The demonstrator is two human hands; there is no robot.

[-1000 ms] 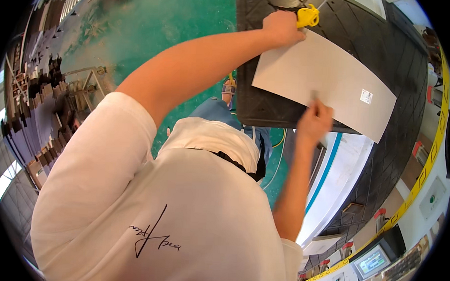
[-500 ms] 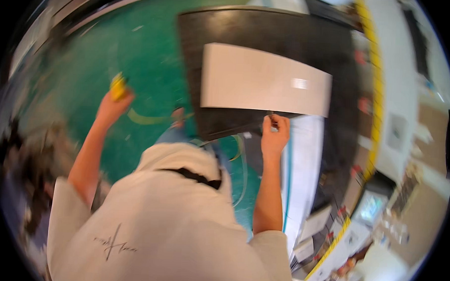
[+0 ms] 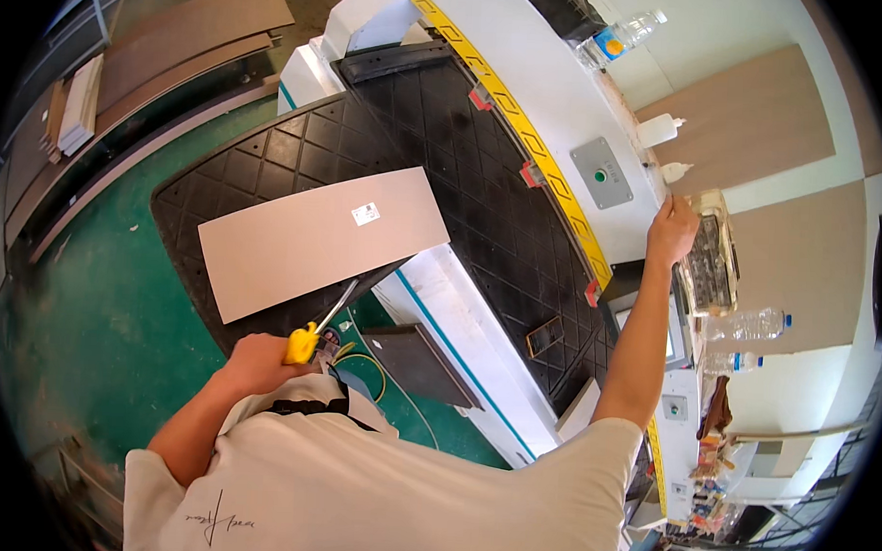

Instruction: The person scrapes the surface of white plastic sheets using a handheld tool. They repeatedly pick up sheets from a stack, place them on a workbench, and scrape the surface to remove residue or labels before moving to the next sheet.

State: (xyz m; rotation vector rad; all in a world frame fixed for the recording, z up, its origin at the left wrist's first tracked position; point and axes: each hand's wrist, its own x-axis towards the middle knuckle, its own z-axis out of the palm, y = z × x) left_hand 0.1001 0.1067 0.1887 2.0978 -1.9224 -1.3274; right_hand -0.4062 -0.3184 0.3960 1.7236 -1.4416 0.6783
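A yellow-handled air blow gun with a thin metal nozzle sits in my left hand, fingers wrapped round its grip. Its nozzle points up toward the near edge of a beige panel, which carries a small white label. The panel lies on a black, grid-patterned machine table. Far off to the right, my right hand is stretched to the ledge atop the white machine, beside a tape-wrapped block. Its fingers are pinched together at the ledge; what they hold, if anything, is hidden.
A yellow strip with red blocks edges the black table. Plastic bottles and white squeeze bottles stand along the ledge. Stacked boards lie at the far left. A hose hangs near my waist above the green floor.
My view has swung toward the machine. My right hand has gone from the panel's near edge to the ledge. My left hand has brought the blow gun in close to the panel.
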